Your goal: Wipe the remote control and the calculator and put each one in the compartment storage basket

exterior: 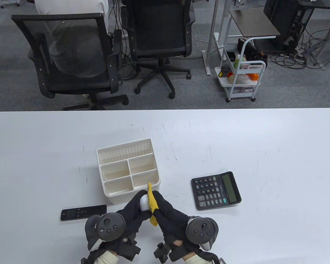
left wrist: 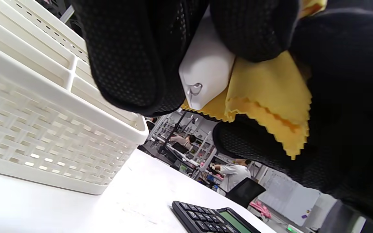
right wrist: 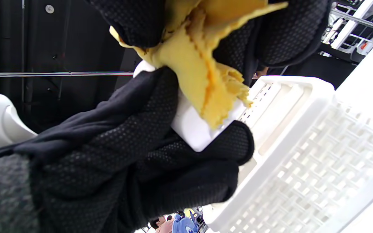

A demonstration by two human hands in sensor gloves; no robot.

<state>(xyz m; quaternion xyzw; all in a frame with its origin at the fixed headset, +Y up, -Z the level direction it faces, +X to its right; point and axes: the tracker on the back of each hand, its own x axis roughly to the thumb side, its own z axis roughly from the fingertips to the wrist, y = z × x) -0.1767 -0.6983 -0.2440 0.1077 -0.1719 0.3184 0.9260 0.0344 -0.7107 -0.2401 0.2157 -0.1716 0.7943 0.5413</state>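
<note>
The basket (exterior: pixel 128 172) is cream plastic with woven-pattern, perforated walls. The cloth (left wrist: pixel 264 97) is yellow fabric with pinked edges. Both gloves (right wrist: pixel 115 152) are black dotted mesh. The white remote (left wrist: pixel 206 74) looks smooth, the worktop (exterior: pixel 264 137) matt white and scuffed.

White object mostly hidden
Gloved fingers (exterior: pixel 134 205) and a yellow cloth (exterior: pixel 153 205) cover the white object (exterior: pixel 143 203); possibly a remote control.
</note>
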